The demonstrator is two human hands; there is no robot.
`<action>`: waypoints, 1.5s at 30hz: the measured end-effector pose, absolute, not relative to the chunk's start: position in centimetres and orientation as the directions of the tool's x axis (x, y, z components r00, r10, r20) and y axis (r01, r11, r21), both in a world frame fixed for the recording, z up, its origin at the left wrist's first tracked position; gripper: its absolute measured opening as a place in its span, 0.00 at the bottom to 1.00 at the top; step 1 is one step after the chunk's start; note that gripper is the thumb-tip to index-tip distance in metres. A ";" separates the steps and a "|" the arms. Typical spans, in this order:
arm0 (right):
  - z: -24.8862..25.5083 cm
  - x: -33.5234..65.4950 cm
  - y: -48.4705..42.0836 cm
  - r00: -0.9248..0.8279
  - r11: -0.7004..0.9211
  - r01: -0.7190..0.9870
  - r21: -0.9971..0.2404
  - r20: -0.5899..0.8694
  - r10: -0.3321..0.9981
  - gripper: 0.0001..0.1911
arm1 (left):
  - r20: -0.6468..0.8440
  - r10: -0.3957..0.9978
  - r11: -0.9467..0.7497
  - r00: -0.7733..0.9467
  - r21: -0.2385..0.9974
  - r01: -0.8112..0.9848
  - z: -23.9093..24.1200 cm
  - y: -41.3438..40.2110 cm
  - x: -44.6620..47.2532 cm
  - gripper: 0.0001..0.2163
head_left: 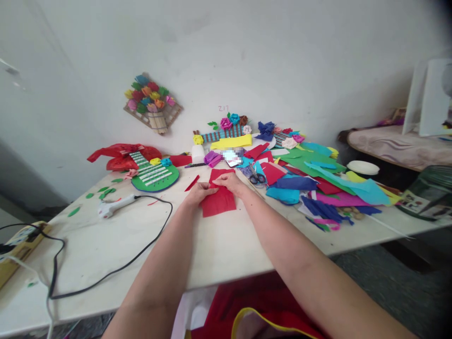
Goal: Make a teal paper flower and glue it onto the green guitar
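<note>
A red sheet of crepe paper (pixel 219 205) lies at the middle of the white table, in front of me. My left hand (pixel 199 192) pinches its left side, thumb pointing inward. Close beside it, my right hand (pixel 229 182) pinches the paper near the upper middle. Whatever small fold is between the fingertips is too small to make out. A narrow red strip (pixel 192 182) rests just left of the sheet. To the right of my right hand lie scissors with dark handles (pixel 257 179), and behind it a phone (pixel 231 158).
A hot glue gun (pixel 116 205) with a looping black cord lies left, near a power strip (pixel 21 252). Behind it sits a green guitar-shaped craft (pixel 155 176). Colourful paper scraps (pixel 293 183) pile up right, beside a large glass jar (pixel 429 197). Paper flowers stand along the wall.
</note>
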State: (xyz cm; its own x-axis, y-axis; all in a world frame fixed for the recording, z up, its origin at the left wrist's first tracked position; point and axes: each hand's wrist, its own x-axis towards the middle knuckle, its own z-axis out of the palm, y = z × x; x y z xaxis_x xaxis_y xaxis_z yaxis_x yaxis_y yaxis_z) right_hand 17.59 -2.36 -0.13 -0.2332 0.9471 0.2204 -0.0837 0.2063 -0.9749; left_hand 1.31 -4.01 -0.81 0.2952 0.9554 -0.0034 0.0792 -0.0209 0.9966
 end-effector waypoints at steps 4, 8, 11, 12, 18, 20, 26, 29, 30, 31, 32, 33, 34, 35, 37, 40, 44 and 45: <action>-0.1 17.5 -2.4 -0.214 0.227 -0.051 -0.973 0.232 0.949 0.11 | -0.005 0.955 -0.028 0.298 0.994 0.107 -0.7 -4.1 1.4 0.13; -0.1 17.6 -2.4 -0.197 0.259 -0.085 -0.962 0.271 0.942 0.12 | -0.008 0.960 -0.012 0.281 0.997 0.070 -0.6 -4.1 1.5 0.14; 0.0 17.7 -2.4 -0.190 0.130 -0.163 -0.978 0.161 0.969 0.17 | -0.010 0.972 0.013 0.235 1.000 -0.013 -0.7 -4.0 1.6 0.16; 0.0 17.8 -2.4 -0.191 0.069 -0.197 -0.978 0.107 0.976 0.18 | -0.003 0.977 0.014 0.212 0.999 -0.048 -0.8 -3.9 1.6 0.16; -0.3 18.1 -1.8 -0.194 -0.052 -0.368 -0.928 0.022 0.981 0.19 | 0.106 0.994 -0.091 0.030 0.945 -0.313 -1.0 -3.4 1.7 0.17; -0.2 18.1 -1.8 -0.196 -0.085 -0.364 -0.927 -0.013 0.981 0.19 | 0.114 0.993 -0.116 -0.030 0.918 -0.380 -0.9 -3.3 1.8 0.17; -0.1 17.7 -1.9 -0.284 -0.173 -0.403 -0.899 -0.057 0.957 0.17 | 0.087 0.982 -0.163 -0.168 0.840 -0.517 -0.4 -3.1 2.4 0.14; -0.3 17.0 -2.2 -0.297 -0.170 -0.399 -0.901 -0.048 0.954 0.16 | 0.075 0.973 -0.193 -0.218 0.782 -0.593 -0.4 -3.0 2.9 0.11; -0.3 16.7 -2.3 -0.287 -0.160 -0.392 -0.906 -0.045 0.957 0.16 | 0.071 0.971 -0.202 -0.230 0.761 -0.617 -0.4 -3.0 3.1 0.10; -0.4 16.5 -2.4 -0.269 -0.153 -0.379 -0.913 -0.049 0.962 0.16 | 0.067 0.969 -0.208 -0.239 0.743 -0.636 -0.5 -2.9 3.2 0.09; -0.4 16.2 -2.6 -0.238 -0.143 -0.370 -0.918 -0.055 0.970 0.16 | 0.066 0.967 -0.214 -0.245 0.729 -0.650 -0.6 -2.9 3.4 0.09; -0.4 16.0 -2.7 -0.206 -0.135 -0.367 -0.921 -0.061 0.977 0.16 | 0.066 0.967 -0.217 -0.247 0.720 -0.659 -0.7 -2.9 3.6 0.08; -0.4 15.8 -2.8 -0.174 -0.127 -0.368 -0.921 -0.066 0.983 0.16 | 0.066 0.967 -0.217 -0.245 0.716 -0.663 -0.8 -2.8 3.7 0.08; -0.3 15.7 -2.8 -0.143 -0.115 -0.373 -0.921 -0.065 0.988 0.16 | 0.067 0.969 -0.213 -0.238 0.717 -0.664 -0.9 -2.8 3.8 0.07; -0.3 15.7 -2.7 -0.089 -0.091 -0.378 -0.922 -0.061 0.994 0.15 | 0.066 0.972 -0.201 -0.223 0.724 -0.660 -1.0 -2.7 4.0 0.07; -0.5 16.0 -2.2 -0.045 -0.061 -0.351 -0.935 -0.048 0.998 0.12 | 0.045 0.978 -0.168 -0.204 0.754 -0.636 -1.0 -2.6 3.7 0.09; -0.9 16.7 -1.5 -0.091 -0.038 -0.286 -0.958 -0.013 0.996 0.12 | 0.016 0.984 -0.112 -0.177 0.832 -0.543 -0.7 -2.7 2.8 0.13; -1.0 16.9 -1.4 -0.110 -0.038 -0.264 -0.964 -0.009 0.994 0.12 | 0.015 0.985 -0.103 -0.172 0.852 -0.514 -0.5 -2.8 2.6 0.14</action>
State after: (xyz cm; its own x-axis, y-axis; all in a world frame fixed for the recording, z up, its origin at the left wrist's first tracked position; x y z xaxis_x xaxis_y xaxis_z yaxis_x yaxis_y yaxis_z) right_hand 16.88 -1.44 -1.00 -0.1101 0.9939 -0.0091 -0.2642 -0.0381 -0.9637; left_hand 2.56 -2.78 -0.55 -0.1721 0.9850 0.0149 -0.5135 -0.1026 0.8519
